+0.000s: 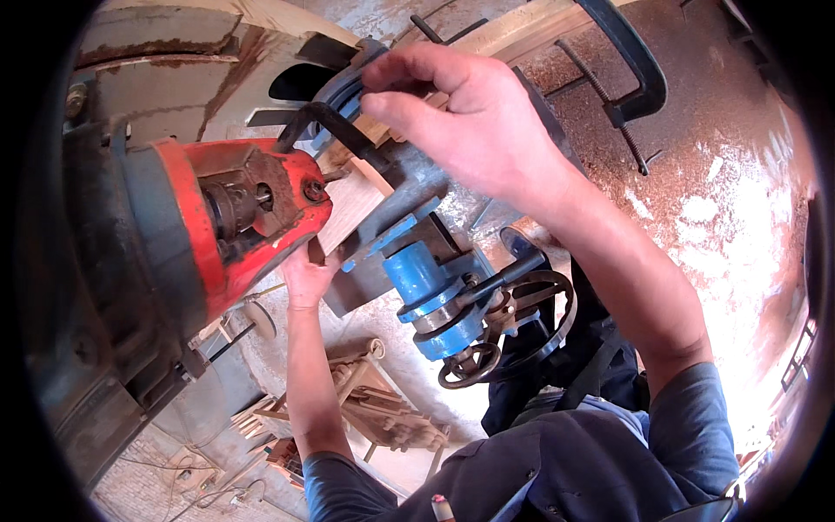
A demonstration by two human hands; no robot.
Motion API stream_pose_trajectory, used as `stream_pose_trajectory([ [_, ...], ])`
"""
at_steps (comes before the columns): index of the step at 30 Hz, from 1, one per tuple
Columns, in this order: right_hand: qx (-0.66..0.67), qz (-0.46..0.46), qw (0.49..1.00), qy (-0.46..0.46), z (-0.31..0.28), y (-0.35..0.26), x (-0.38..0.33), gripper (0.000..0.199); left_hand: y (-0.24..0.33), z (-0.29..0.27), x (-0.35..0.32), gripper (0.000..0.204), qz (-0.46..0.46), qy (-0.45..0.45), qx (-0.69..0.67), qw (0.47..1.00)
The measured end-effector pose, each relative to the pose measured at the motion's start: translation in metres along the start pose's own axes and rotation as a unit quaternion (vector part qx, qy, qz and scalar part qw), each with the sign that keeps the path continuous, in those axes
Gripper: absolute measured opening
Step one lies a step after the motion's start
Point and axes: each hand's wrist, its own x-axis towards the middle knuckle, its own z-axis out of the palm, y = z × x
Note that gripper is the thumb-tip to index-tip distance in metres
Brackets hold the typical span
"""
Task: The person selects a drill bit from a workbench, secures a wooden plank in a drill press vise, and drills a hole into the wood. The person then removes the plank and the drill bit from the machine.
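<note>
My right hand (474, 109) is over the machine's work table, its fingers bent and thumb drawn toward the index finger. Their tips meet at a blue-grey curved metal part (344, 87); what they grip, if anything, is hidden. A black bent bar (348, 135) runs just below them. My left hand (309, 274) reaches up beside the red machine head (252, 200), which hides its fingers. A chuck (230, 209) shows through the head's opening. Between the hands, a pale wooden workpiece (352, 204) lies partly under the metal parts.
Blue castings (426, 291) and handwheels (548, 317) stand close before my body. A dark C-clamp (639, 78) is at the far right, near a wooden beam (539, 35). Wooden pieces (383, 409) are stacked low down, left of centre. Sawdust covers the floor (696, 174).
</note>
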Motion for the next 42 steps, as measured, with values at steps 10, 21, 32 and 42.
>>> stream_pose_trajectory([
  [10,-0.099,-0.172,0.958,-0.205,0.051,-0.022,0.030,0.034,0.003,-0.006,0.004,0.076,-0.006,-0.007,0.001,1.000],
  [21,-0.141,-0.192,0.919,-0.314,0.067,-0.026,0.053,0.040,0.009,-0.001,0.004,0.080,-0.001,0.025,-0.010,1.000],
  [32,-0.158,-0.125,0.924,-0.324,0.080,-0.034,0.048,0.042,0.006,-0.020,0.001,0.073,0.037,0.063,-0.031,0.997],
  [42,0.074,-0.066,0.937,-0.336,0.068,0.004,0.052,0.031,-0.006,-0.012,-0.009,0.070,0.069,0.117,-0.055,0.989],
])
